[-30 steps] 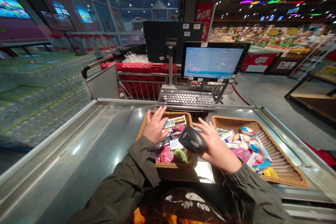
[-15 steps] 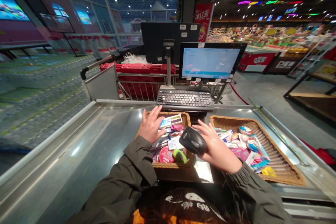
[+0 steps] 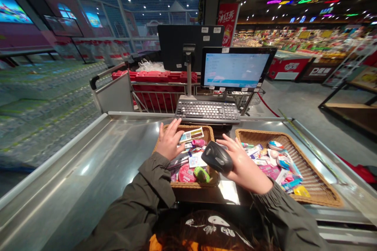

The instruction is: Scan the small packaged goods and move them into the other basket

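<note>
My right hand (image 3: 246, 166) holds a black barcode scanner (image 3: 217, 157), with its head facing left over the left wicker basket (image 3: 212, 135). My left hand (image 3: 170, 141) is at that basket's left rim, fingers stretched and apart. A flat, light package with a barcode (image 3: 191, 135) lies by its fingertips; I cannot tell whether they touch it. In the basket are a round pink pack (image 3: 187, 173), a green item (image 3: 202, 174), a small pink item (image 3: 198, 142) and other small packs. The right wicker basket (image 3: 318, 176) holds several colourful small packages.
A keyboard (image 3: 207, 110) stands behind the baskets, below a lit monitor (image 3: 235, 68) and a second screen's dark back (image 3: 176, 47). The metal counter (image 3: 97, 164) has raised edges. A cart (image 3: 153, 100) with red crates (image 3: 141, 76) stands beyond it.
Both hands and the scanner have hardly moved. The flat package by my left fingertips has shifted very slightly, and the blue on its left end looks paler.
</note>
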`<act>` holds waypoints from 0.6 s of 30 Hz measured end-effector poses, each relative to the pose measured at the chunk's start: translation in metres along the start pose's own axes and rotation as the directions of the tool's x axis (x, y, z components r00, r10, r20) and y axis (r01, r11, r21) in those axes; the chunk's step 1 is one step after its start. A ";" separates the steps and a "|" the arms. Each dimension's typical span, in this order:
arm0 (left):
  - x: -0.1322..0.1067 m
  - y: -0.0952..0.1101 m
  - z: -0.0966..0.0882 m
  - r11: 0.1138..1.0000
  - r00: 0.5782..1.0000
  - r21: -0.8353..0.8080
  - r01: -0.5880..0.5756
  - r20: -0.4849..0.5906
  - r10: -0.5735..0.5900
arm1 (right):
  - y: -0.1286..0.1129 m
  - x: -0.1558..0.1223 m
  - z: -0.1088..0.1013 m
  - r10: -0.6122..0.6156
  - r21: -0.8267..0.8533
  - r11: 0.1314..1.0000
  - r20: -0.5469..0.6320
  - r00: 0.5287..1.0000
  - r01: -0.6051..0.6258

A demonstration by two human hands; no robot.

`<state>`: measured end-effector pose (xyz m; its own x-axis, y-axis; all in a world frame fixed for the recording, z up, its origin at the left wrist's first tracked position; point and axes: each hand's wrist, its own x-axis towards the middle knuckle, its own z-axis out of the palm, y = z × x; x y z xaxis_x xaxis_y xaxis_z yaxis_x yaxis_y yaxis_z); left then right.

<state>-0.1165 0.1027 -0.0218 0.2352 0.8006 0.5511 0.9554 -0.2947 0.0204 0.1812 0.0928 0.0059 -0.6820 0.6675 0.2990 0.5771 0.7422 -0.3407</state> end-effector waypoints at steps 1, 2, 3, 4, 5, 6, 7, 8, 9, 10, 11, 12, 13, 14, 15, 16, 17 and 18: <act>0.000 0.000 0.000 1.000 1.000 0.001 0.000 0.004 0.000 | -0.001 0.000 -0.001 0.002 0.002 1.000 -0.003 1.000 -0.002; 0.001 -0.001 0.001 1.000 1.000 0.002 0.001 0.008 -0.001 | -0.001 -0.001 -0.002 0.005 0.003 1.000 -0.003 1.000 -0.005; 0.001 -0.001 0.001 1.000 1.000 0.004 0.001 0.013 -0.001 | -0.003 -0.001 -0.003 0.009 0.004 1.000 -0.004 1.000 -0.009; 0.001 -0.002 0.001 1.000 1.000 0.005 0.003 0.016 -0.003 | -0.004 -0.001 -0.005 0.014 0.003 1.000 -0.005 1.000 -0.014; 0.002 -0.002 0.001 1.000 1.000 0.006 0.005 0.019 -0.005 | -0.005 -0.002 -0.006 0.021 -0.001 1.000 -0.009 1.000 -0.021; 0.002 -0.003 0.001 1.000 1.000 0.004 0.007 0.021 -0.007 | -0.005 -0.002 -0.008 0.028 -0.007 1.000 -0.014 1.000 -0.028; 0.003 -0.003 0.002 1.000 1.000 0.001 0.010 0.021 -0.010 | -0.006 -0.003 -0.009 0.035 -0.013 0.999 -0.022 0.999 -0.035; 0.003 -0.004 0.002 1.000 1.000 -0.002 0.012 0.021 -0.012 | -0.005 -0.004 -0.010 0.040 -0.017 0.999 -0.031 0.999 -0.040; 0.003 -0.004 0.003 1.000 1.000 -0.006 0.014 0.020 -0.014 | -0.005 -0.005 -0.010 0.044 -0.020 0.999 -0.039 0.998 -0.045; 0.003 -0.004 0.004 1.000 1.000 -0.008 0.015 0.021 -0.014 | -0.004 -0.006 -0.010 0.047 -0.020 0.999 -0.047 0.998 -0.048; 0.003 -0.005 0.005 1.000 1.000 -0.008 0.012 0.023 -0.012 | -0.002 -0.007 -0.009 0.050 -0.020 0.999 -0.054 0.997 -0.051; 0.004 -0.005 0.007 1.000 1.000 -0.006 0.009 0.027 -0.008 | -0.001 -0.008 -0.009 0.053 -0.020 0.998 -0.060 0.997 -0.054; 0.004 -0.005 0.009 1.000 0.999 -0.002 0.004 0.034 -0.004 | 0.001 -0.009 -0.008 0.058 -0.022 0.998 -0.067 0.996 -0.060; 0.005 -0.006 0.011 1.000 0.999 0.005 0.000 0.043 0.000 | 0.002 -0.010 -0.008 0.064 -0.025 0.997 -0.072 0.995 -0.066; 0.006 -0.006 0.014 1.000 0.999 0.014 -0.002 0.054 0.001 | 0.004 -0.011 -0.007 0.070 -0.030 0.997 -0.075 0.995 -0.073; 0.007 -0.007 0.017 1.000 0.998 0.023 -0.001 0.064 0.000 | 0.005 -0.011 -0.007 0.076 -0.035 0.996 -0.076 0.994 -0.079; 0.008 -0.008 0.020 0.999 0.997 0.034 0.002 0.073 -0.004 | 0.006 -0.012 -0.008 0.080 -0.039 0.996 -0.075 0.994 -0.083; 0.009 -0.009 0.023 0.999 0.997 0.045 0.007 0.079 -0.010 | 0.006 -0.013 -0.008 0.083 -0.043 0.995 -0.076 0.994 -0.087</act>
<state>-0.1191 0.1244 -0.0361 0.2386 0.8425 0.4830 0.9640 -0.2655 -0.0131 0.1975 0.0891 0.0073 -0.5953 0.7296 0.3367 0.6526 0.6834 -0.3271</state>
